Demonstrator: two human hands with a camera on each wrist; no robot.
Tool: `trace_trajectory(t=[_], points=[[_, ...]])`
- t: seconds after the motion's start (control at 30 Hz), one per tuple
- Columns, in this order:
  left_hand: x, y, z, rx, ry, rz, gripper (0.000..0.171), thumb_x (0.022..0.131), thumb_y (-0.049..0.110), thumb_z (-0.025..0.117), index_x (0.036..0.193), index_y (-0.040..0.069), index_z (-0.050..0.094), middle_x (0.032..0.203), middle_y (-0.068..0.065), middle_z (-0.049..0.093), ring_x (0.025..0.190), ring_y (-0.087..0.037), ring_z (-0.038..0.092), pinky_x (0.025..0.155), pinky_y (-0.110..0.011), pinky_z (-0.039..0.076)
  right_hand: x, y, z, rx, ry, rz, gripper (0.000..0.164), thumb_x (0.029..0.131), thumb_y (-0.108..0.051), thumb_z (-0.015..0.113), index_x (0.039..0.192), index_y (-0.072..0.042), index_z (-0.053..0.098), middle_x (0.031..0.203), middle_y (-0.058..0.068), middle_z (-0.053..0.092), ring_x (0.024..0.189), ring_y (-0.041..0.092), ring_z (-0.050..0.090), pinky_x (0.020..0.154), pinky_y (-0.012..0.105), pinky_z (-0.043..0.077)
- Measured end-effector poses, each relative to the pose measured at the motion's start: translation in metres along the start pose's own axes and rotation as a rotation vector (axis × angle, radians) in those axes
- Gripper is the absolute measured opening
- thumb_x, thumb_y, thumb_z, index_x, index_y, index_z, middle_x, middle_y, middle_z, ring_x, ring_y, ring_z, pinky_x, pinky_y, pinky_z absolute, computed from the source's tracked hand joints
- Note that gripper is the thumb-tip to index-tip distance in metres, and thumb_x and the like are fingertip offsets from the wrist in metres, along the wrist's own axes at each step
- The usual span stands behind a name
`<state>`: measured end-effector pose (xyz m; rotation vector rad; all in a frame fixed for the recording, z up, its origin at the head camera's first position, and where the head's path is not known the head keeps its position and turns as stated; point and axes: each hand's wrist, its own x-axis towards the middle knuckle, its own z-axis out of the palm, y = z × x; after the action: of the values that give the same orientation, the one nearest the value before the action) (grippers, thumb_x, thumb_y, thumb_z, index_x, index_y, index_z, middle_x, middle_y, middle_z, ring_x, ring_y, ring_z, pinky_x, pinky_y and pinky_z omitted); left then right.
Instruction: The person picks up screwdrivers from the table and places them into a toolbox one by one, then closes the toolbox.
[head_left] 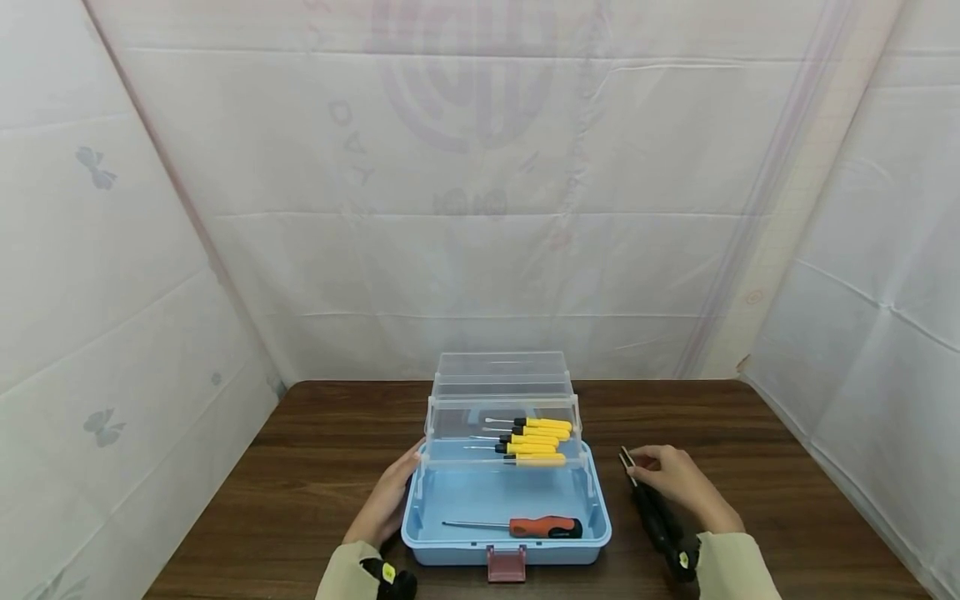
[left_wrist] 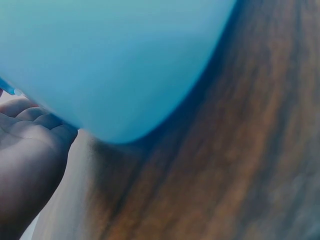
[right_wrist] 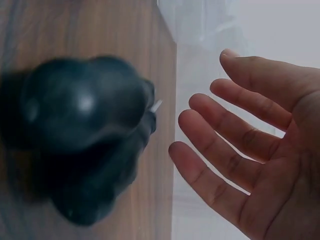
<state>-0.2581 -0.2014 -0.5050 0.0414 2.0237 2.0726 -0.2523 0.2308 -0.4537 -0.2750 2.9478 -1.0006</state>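
Observation:
A light blue toolbox stands on the table, its clear lid raised at the back. An orange and black screwdriver lies across its floor. Several small yellow-handled screwdrivers lie in a row toward the back of the box. My left hand rests along the box's left side; the left wrist view shows its fingers beside the blue wall. Right of the box, black-handled tools with metal shafts lie side by side. My right hand is over their shaft end, fingers spread and relaxed.
The dark wooden table carries everything. White plastic sheeting hangs behind it and along both sides. A reddish latch hangs at the front of the box.

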Motion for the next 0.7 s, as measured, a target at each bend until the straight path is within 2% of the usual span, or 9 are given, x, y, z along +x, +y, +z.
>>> trace_trajectory(t=[0.33,0.6,0.7], points=[[0.0,0.0,0.0,0.003,0.001,-0.004,0.067,0.1,0.051,0.038,0.154,0.016,0.02,0.16,-0.02,0.015,0.144,-0.044,0.019,0.112,-0.062,0.024,-0.01,0.015,-0.002,-0.008,-0.017,0.034,0.033,0.088,-0.017,0.068,0.112,0.006,0.066,0.097,0.012,0.07,0.089,0.025,0.066,0.074,0.041,0.055],[0.0,0.0,0.0,0.001,0.0,-0.006,0.066,0.1,0.05,0.037,0.154,0.015,0.02,0.16,-0.02,0.015,0.144,-0.044,0.018,0.112,-0.062,0.023,-0.015,0.024,-0.002,0.008,-0.04,0.071,0.035,0.088,-0.017,0.068,0.115,0.006,0.064,0.098,0.012,0.069,0.089,0.023,0.065,0.073,0.04,0.055],[0.0,0.0,0.0,-0.003,-0.003,-0.003,0.067,0.1,0.05,0.037,0.154,0.015,0.02,0.16,-0.02,0.015,0.145,-0.044,0.018,0.113,-0.061,0.023,-0.016,0.024,-0.002,0.03,-0.061,0.108,0.037,0.088,-0.016,0.067,0.116,0.007,0.062,0.098,0.012,0.068,0.085,0.021,0.063,0.067,0.037,0.055]])
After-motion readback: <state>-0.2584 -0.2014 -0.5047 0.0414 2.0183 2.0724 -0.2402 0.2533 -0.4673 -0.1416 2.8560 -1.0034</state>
